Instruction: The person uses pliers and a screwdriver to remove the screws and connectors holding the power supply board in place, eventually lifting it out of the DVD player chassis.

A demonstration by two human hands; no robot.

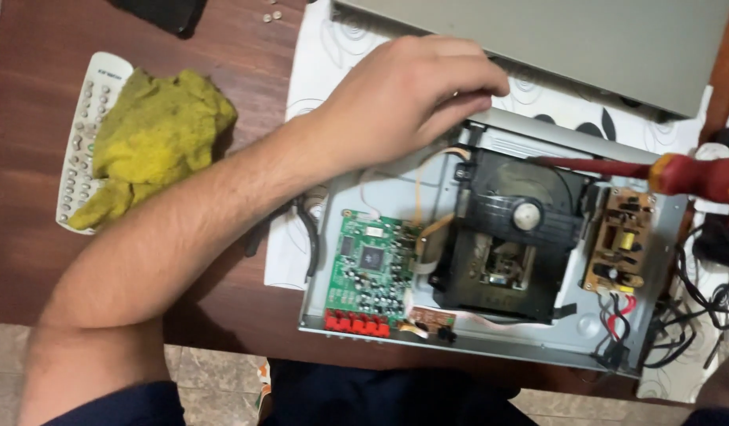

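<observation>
Our left hand lies knuckles up, fingers loosely curled and pressed flat on the far rim of the opened disc player, gripping nothing, only steadying the chassis. Our right hand is out of view past the 3 o'clock edge, so we cannot tell how it is closed; the red-and-yellow screwdriver comes in from that side, its long axis running nearly level from 3 toward 9 o'clock, the dark red shaft tipped over the black disc drive. As far as we can judge, the opening work is well along: the grey top cover is already off and lies at 12 o'clock, and the inside is bare, while the drive, the green circuit board at 7 o'clock of the drive and the brown power board at 3 o'clock of it all sit in place, so lifting them out is left. The player lies with its long axis across the bench, its red sockets facing us at 6 o'clock. Pliers rest just beside the chassis; a yellow cloth covers a white remote control at 9 o'clock.
</observation>
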